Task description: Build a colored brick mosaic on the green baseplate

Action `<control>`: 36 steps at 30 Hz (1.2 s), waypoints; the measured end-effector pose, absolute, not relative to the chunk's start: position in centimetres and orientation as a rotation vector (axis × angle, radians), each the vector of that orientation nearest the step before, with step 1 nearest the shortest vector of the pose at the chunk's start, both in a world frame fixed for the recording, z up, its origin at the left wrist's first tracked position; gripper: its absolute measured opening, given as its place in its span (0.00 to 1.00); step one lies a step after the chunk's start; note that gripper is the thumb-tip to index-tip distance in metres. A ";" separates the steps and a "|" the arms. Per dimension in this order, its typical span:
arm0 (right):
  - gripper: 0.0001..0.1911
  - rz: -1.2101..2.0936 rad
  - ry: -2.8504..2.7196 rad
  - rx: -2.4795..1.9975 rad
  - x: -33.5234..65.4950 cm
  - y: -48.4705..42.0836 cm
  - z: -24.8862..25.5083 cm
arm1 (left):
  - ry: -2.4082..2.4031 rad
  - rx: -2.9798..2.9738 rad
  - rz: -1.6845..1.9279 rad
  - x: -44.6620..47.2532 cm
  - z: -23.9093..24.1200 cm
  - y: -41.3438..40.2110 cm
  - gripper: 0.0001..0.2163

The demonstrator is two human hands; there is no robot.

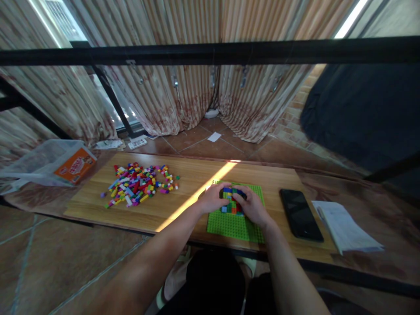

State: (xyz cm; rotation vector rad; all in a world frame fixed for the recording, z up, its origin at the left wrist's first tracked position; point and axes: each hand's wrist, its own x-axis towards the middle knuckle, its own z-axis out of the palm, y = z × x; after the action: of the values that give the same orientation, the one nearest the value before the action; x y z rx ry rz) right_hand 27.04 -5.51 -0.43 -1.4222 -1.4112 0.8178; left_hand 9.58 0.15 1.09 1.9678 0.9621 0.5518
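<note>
- head view: the left hand (212,197) rests on the green baseplate (234,227), its fingers curled against the left side of the small brick build (230,200); its grip is closed on the build, thumb toward the near side
- the right hand (252,205) meets it from the other side, fingers bent over the top and right edge of the build; its grip is pressed onto the bricks as well, though the fingertips are too small to tell apart
- the build is a low cluster of blue, green, red and yellow bricks, seated on the far middle of the baseplate, between the two hands
- the baseplate lies flat on the wooden desk (183,175), near its front edge
- a pile of loose coloured bricks (139,183) is spread on the left part of the desk, well apart from the hands
- a black phone (300,214) lies just right of the baseplate, and a paper pad (344,227) beyond it
- a clear plastic bag with an orange box (75,165) sits off the desk's left end
- a stripe of sunlight crosses the desk between the pile and the baseplate
</note>
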 end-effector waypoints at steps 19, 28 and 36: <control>0.22 0.978 -0.749 -1.223 27.8 -5.4 0.5 | 0.912 2.211 0.596 9.2 1.6 -0.7 0.21; 0.21 0.969 -0.705 -1.241 28.1 -5.9 1.5 | 0.723 2.740 0.450 9.2 2.9 -0.9 0.14; 0.20 0.976 -0.668 -1.220 28.1 -5.8 1.8 | 0.903 2.892 0.404 9.4 2.5 -2.3 0.14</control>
State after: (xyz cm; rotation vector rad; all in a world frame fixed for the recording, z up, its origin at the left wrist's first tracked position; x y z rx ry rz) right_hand 28.10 -5.78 1.82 -1.2197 -0.6682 0.9764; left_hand 9.44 -2.34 2.46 2.8916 0.9035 0.4045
